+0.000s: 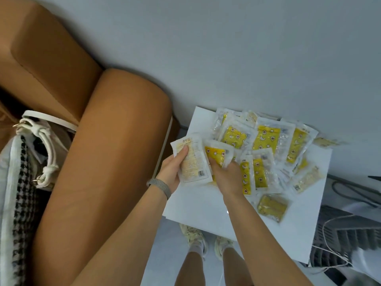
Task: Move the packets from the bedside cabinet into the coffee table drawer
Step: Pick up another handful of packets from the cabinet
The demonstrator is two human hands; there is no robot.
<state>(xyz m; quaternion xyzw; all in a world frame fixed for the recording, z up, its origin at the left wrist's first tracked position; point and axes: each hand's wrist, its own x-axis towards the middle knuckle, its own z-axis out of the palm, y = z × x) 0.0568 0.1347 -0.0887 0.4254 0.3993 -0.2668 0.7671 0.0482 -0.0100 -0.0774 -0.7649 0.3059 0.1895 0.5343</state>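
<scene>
Setting: standing at a white square-topped bedside cabinet (198,205) set against a pale grey wall (226,48), with a tan leather sofa arm (115,145) just left of both hands.

Loose packets: lying fanned and overlapping as a heap of clear plastic packets with yellow star-printed inserts (268,139), beyond and to the right of the right hand, one yellow packet (272,207) sitting apart on the near side; spread flat, probably so that each can be picked off singly.

Left hand: left hand (171,172), banded at the wrist with a grey woven strap (159,185), curling round a white printed-back packet (192,159), thumb pressing across its face and fingers hidden behind; likely serving as the collecting hand so the stack builds in one grip.

Right hand: right hand (226,176) pinching a yellow star-printed packet (217,154) just beside the left hand's packet, fingers bent over its lower edge; apparently bringing it across to join the stack.

Stage: judging as early gathering, most packets not yet lifted, none near a drawer.

Coffee table drawer: not showing anywhere in view.

Risk: slippery film possibly sliding out of a thickening stack.

Left of the hands: sitting on the sofa, a cream bag with knotted rope handles (47,153).
</scene>
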